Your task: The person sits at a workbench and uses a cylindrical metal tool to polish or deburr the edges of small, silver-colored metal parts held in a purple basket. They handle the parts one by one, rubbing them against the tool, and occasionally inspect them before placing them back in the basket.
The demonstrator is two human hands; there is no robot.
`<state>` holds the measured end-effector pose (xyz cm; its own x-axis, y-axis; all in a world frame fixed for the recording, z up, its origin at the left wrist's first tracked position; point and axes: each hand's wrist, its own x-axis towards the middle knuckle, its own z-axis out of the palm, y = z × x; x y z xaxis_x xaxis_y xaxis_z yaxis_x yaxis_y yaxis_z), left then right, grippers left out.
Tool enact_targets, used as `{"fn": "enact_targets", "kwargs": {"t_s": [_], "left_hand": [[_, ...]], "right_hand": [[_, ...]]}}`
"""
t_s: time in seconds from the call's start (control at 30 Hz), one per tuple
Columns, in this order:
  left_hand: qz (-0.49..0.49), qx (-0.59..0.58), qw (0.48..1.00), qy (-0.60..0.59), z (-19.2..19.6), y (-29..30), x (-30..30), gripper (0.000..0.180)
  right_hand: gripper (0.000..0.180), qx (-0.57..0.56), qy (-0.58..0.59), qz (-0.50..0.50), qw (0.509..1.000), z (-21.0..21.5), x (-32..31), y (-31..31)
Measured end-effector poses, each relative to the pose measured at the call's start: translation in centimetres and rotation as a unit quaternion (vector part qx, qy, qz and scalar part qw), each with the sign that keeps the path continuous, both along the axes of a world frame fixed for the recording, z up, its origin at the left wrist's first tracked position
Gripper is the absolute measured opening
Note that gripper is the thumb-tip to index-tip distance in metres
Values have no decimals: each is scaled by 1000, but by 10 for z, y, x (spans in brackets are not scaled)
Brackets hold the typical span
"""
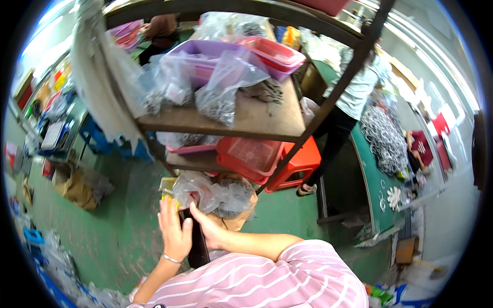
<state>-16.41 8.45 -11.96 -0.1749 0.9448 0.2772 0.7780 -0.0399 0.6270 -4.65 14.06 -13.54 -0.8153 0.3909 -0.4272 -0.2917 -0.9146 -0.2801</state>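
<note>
Close in front of my striped shirt, a flat black phone-like slab (198, 247) stands tilted between my two hands. My left hand (175, 232) lies along its left side, fingers stretched out and pointing away from me, with a thin bracelet at the wrist. My right hand (211, 232) is on its other side, thumb up near the top edge, and appears to grip it; most of its fingers are hidden. Just beyond my fingertips, an open carton (237, 224) on the floor holds clear plastic bags (196, 191) with grey contents. Something yellow (167, 197) shows behind my left fingers.
A shelf rack (267, 123) ahead carries purple tubs (205, 49), red baskets (251, 154) and bags of metal parts. A red stool (295, 167) stands beside it. At right, a person (349, 77) stands by a green table (370, 185) heaped with metal rings (384, 138).
</note>
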Motion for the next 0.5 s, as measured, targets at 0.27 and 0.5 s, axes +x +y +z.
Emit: {"fn": "enact_targets", "kwargs": {"t_s": [0.27,0.5], "left_hand": [[-342,-64,937,-40,-1,49,53,82],[-521,-112,846,-30,-10,51,65,90]], "right_hand": [[76,85,-21,-329,940,-23,26,-3],[62,-48,-25,-396,917,-34,70,-7]]}}
